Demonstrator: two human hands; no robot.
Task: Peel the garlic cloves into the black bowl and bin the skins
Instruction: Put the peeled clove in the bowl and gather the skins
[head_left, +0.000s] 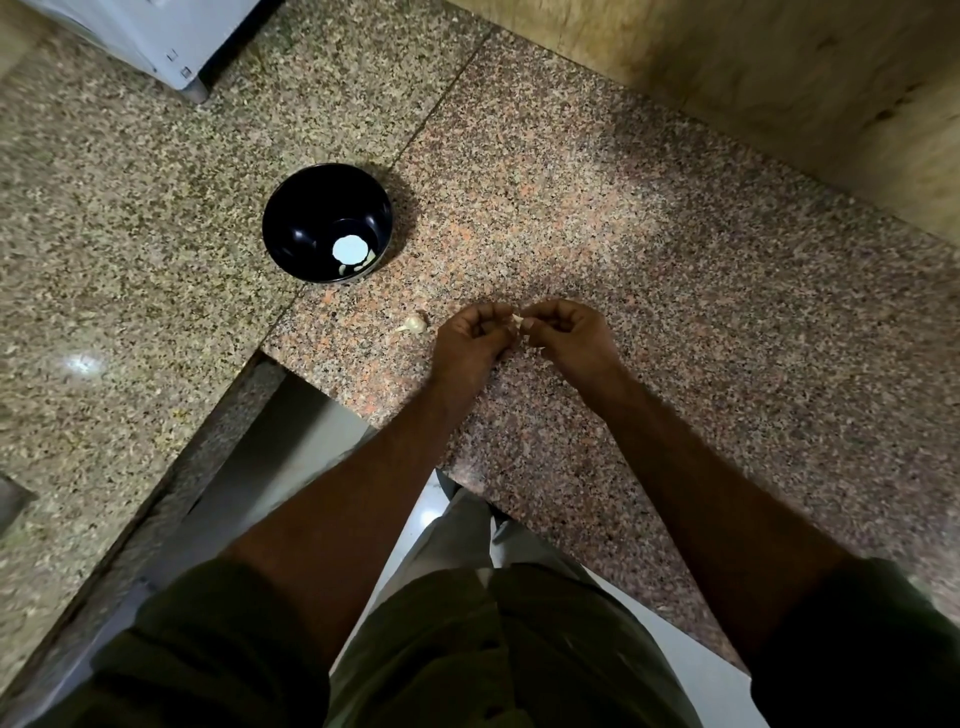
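A black bowl (326, 222) stands on the speckled granite counter, with a bright glare spot and a couple of pale peeled cloves near its bottom right. A piece of a garlic bulb (415, 324) lies on the counter below and to the right of the bowl. My left hand (471, 339) and my right hand (565, 332) meet over the counter to the right of that bulb. Their fingertips pinch a small pale garlic clove (517, 319) between them. Most of the clove is hidden by the fingers. No bin is in view.
The granite counter (649, 249) forms an L with a seam running diagonally past the bowl. A white appliance (156, 36) sits at the top left corner. A tan wall (779, 67) borders the far right. The counter's front edge drops to a pale floor (691, 670) near my legs.
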